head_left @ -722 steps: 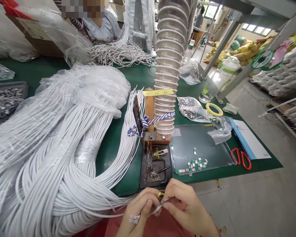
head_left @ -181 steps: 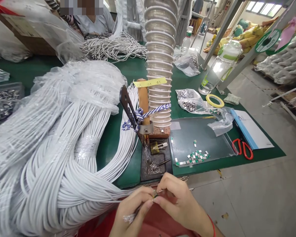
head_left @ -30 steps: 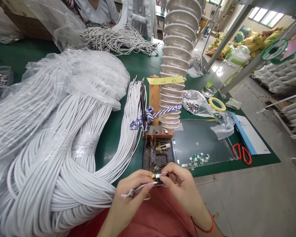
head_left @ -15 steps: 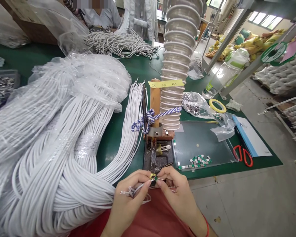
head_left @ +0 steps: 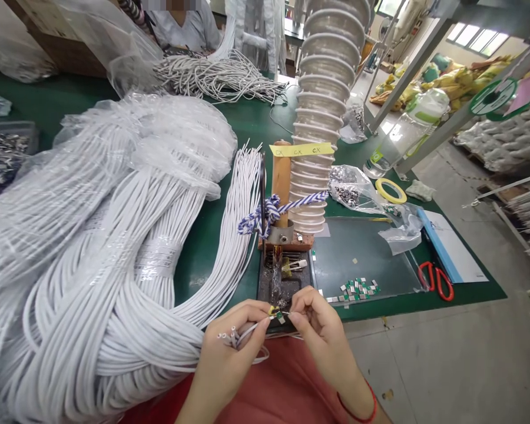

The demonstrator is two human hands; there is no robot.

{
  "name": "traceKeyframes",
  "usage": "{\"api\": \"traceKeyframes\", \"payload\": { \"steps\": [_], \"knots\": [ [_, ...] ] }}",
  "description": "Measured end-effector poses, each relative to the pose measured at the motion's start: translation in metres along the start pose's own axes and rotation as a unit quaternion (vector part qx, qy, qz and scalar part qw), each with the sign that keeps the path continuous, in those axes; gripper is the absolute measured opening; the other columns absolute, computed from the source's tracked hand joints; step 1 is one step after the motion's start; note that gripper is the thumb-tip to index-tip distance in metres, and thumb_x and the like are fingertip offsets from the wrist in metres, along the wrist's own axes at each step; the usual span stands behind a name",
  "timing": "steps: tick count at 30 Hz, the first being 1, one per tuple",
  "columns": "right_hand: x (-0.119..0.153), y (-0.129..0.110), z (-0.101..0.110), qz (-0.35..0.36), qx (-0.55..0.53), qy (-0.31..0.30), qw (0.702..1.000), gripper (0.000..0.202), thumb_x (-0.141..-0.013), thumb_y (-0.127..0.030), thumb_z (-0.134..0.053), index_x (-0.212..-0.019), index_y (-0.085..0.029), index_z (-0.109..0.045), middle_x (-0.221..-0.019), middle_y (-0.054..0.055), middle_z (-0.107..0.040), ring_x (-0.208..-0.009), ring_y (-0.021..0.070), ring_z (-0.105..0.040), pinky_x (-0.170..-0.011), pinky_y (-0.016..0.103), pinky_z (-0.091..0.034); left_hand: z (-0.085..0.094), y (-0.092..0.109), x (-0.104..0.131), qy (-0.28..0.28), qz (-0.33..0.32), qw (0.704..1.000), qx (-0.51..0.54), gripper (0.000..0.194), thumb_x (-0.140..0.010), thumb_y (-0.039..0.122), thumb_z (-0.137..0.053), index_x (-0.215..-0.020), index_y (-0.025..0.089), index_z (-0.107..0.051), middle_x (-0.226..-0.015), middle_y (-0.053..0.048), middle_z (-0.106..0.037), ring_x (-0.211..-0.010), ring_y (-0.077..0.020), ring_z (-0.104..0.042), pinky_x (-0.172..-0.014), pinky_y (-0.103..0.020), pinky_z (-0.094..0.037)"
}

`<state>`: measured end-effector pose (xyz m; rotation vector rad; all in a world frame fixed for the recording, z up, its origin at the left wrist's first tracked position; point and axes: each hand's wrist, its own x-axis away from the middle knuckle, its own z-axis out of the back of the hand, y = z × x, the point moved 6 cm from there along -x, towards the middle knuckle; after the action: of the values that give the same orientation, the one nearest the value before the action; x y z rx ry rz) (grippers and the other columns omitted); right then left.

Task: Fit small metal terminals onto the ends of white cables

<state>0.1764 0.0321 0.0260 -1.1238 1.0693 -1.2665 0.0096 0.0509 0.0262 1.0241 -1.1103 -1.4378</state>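
Observation:
My left hand (head_left: pixel 236 338) is closed in a pinch on a white cable (head_left: pixel 248 331), and several other white cable ends poke out between its fingers. At the pinched cable's tip is a small green circuit board with a metal plug (head_left: pixel 280 317), beside a bit of yellow. My right hand (head_left: pixel 320 330) is closed, thumb and finger pinching a thin light wire (head_left: pixel 286 312) whose kind I cannot make out. Just beyond both hands, a soldering iron with a wooden handle (head_left: pixel 281 182) is fixed upright, its tip pointing down over a dark tray (head_left: pixel 298 288).
Bundled white cables (head_left: pixel 128 282) fill the left side. A ribbed hose (head_left: pixel 320 106) rises behind the iron. On the right are a flat plate (head_left: pixel 335 250) with several small green-and-metal connectors, red scissors (head_left: pixel 437 281), yellow tape (head_left: pixel 390 191) and a bottle (head_left: pixel 406 132). A person (head_left: pixel 183 29) sits opposite.
My right hand has shifted slightly up and away from the left fingertips, and the green board's metal plug now shows between them. The view has moved a little.

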Motion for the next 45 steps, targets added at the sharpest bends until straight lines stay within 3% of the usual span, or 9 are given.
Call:
{"api": "traceKeyframes", "payload": {
  "steps": [8, 12, 17, 20, 26, 31, 36, 41, 45],
  "knots": [
    [-0.010, -0.007, -0.006, 0.012, -0.040, 0.023, 0.999, 0.016, -0.090, -0.020, -0.064, -0.075, -0.021, -0.059, -0.086, 0.005, -0.066, -0.082, 0.0198, -0.063, -0.074, 0.029, -0.050, 0.002, 0.004, -0.008, 0.016, -0.010, 1.000, 0.008, 0.016, -0.081, 0.013, -0.064, -0.068, 0.021, -0.069, -0.079, -0.001, -0.074, -0.072, -0.0143, -0.071, -0.068, -0.019, -0.055],
    [-0.011, -0.006, -0.006, 0.010, -0.060, 0.039, 0.997, 0.015, -0.089, -0.024, -0.066, -0.076, -0.020, -0.060, -0.085, 0.006, -0.067, -0.078, 0.0189, -0.063, -0.070, 0.028, -0.051, 0.004, 0.008, -0.009, 0.021, -0.016, 1.000, 0.010, 0.016, -0.081, 0.012, -0.063, -0.068, 0.021, -0.068, -0.080, -0.001, -0.074, -0.071, -0.0142, -0.070, -0.067, -0.019, -0.054],
    [-0.013, -0.011, -0.008, 0.021, -0.065, 0.038, 0.997, 0.013, -0.088, -0.017, -0.065, -0.076, -0.020, -0.061, -0.086, 0.005, -0.066, -0.079, 0.0187, -0.063, -0.070, 0.027, -0.050, 0.006, 0.017, -0.010, 0.026, -0.027, 0.999, -0.019, 0.016, -0.079, 0.013, -0.062, -0.066, 0.020, -0.069, -0.077, -0.003, -0.075, -0.069, -0.0174, -0.071, -0.065, -0.023, -0.055],
    [-0.013, -0.011, -0.009, 0.028, -0.059, 0.032, 0.997, 0.013, -0.088, -0.015, -0.064, -0.076, -0.021, -0.060, -0.086, 0.005, -0.065, -0.081, 0.0191, -0.062, -0.071, 0.028, -0.049, 0.006, 0.013, -0.008, 0.026, -0.016, 0.999, -0.013, 0.015, -0.080, 0.015, -0.064, -0.067, 0.020, -0.069, -0.079, -0.004, -0.075, -0.071, -0.0180, -0.072, -0.067, -0.024, -0.055],
    [-0.009, 0.001, -0.005, 0.009, -0.029, 0.048, 0.998, 0.014, -0.090, -0.020, -0.059, -0.077, -0.021, -0.054, -0.073, -0.001, -0.052, -0.061, 0.0137, -0.047, -0.054, 0.024, -0.040, 0.003, -0.009, -0.004, 0.012, 0.030, 0.999, 0.032, 0.014, -0.082, 0.018, -0.065, -0.070, 0.020, -0.071, -0.082, -0.004, -0.075, -0.073, -0.0178, -0.071, -0.067, -0.023, -0.055],
    [-0.012, 0.002, -0.009, -0.019, 0.018, -0.020, 0.999, 0.010, -0.084, -0.018, -0.062, -0.083, -0.021, -0.053, -0.061, -0.009, -0.034, -0.048, 0.0090, -0.027, -0.044, 0.022, -0.022, 0.000, -0.017, -0.002, 0.011, 0.048, 0.998, 0.050, 0.014, -0.080, 0.017, -0.065, -0.067, 0.019, -0.070, -0.081, -0.004, -0.073, -0.072, -0.0173, -0.070, -0.068, -0.023, -0.055],
    [-0.017, 0.000, -0.010, -0.036, 0.069, -0.034, 0.996, 0.002, -0.085, -0.019, -0.059, -0.083, -0.020, -0.057, -0.055, -0.010, -0.033, -0.046, 0.0096, -0.026, -0.045, 0.023, -0.022, -0.003, -0.022, 0.000, 0.007, 0.050, 0.997, 0.050, 0.015, -0.083, 0.021, -0.064, -0.069, 0.018, -0.070, -0.084, -0.006, -0.073, -0.074, -0.0186, -0.069, -0.067, -0.024, -0.055],
    [-0.016, 0.002, -0.008, -0.040, 0.079, -0.021, 0.996, 0.017, -0.089, -0.028, -0.060, -0.075, -0.019, -0.063, -0.055, -0.008, -0.033, -0.049, 0.0111, -0.028, -0.047, 0.025, -0.023, -0.004, -0.015, -0.001, -0.038, 0.022, 0.999, 0.015, 0.019, -0.086, 0.026, -0.063, -0.073, 0.019, -0.074, -0.089, -0.007, -0.070, -0.081, -0.0220, -0.069, -0.063, -0.024, -0.054],
    [-0.015, 0.008, -0.005, -0.067, 0.034, -0.030, 0.997, 0.017, -0.088, -0.033, -0.064, -0.077, -0.019, -0.063, -0.055, -0.008, -0.033, -0.049, 0.0110, -0.027, -0.047, 0.025, -0.022, -0.003, -0.007, -0.003, -0.051, -0.001, 0.998, -0.029, 0.023, -0.089, 0.026, -0.060, -0.073, 0.021, -0.075, -0.091, -0.006, -0.069, -0.080, -0.0204, -0.068, -0.072, -0.025, -0.054]
  ]
}}
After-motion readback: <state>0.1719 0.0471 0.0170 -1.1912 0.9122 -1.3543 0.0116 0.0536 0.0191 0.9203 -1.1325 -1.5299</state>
